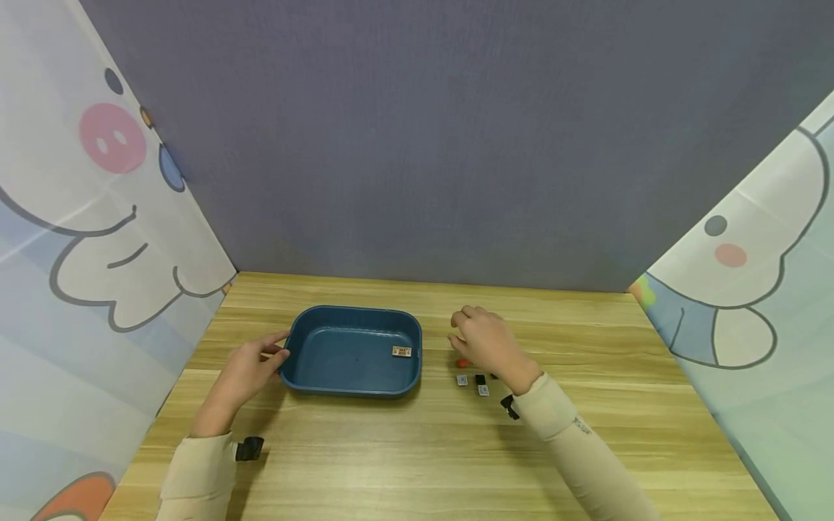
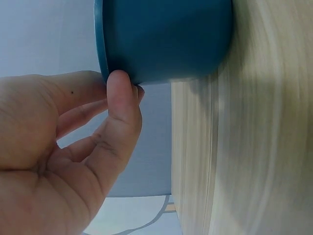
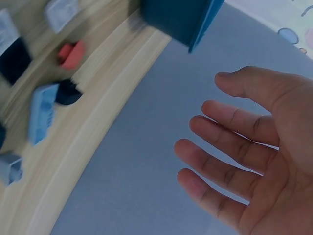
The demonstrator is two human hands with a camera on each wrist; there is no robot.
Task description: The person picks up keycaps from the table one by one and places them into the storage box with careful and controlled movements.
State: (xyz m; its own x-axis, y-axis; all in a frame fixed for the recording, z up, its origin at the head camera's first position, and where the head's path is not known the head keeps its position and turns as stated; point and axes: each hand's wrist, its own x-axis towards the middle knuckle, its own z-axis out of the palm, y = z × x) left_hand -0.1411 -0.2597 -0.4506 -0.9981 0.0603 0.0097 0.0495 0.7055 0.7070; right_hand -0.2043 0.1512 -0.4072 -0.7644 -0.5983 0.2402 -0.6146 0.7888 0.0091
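A blue rectangular basin [image 1: 352,393] with rounded corners stands on the table, a small printed light-coloured piece [image 1: 402,352] lying inside near its right wall. At its left side, my left hand [image 1: 250,373] holds the rim; in the left wrist view, the thumb and fingers of the left hand [image 2: 73,142] meet at the rim. My right hand [image 1: 487,341] hovers right of the basin with loosely bent fingers and nothing held. Below it lie a small orange-red piece [image 1: 463,363], a white square piece [image 1: 462,380] and a black-and-white piece [image 1: 483,390].
In the right wrist view, a pale blue-grey block [image 3: 42,113] and a black piece [image 3: 68,93] lie near the red piece [image 3: 72,54]. A bit of red shows by the basin's left side. A grey wall [image 1: 417,145] rises behind the wooden table [image 1: 365,463]; printed cloths flank it.
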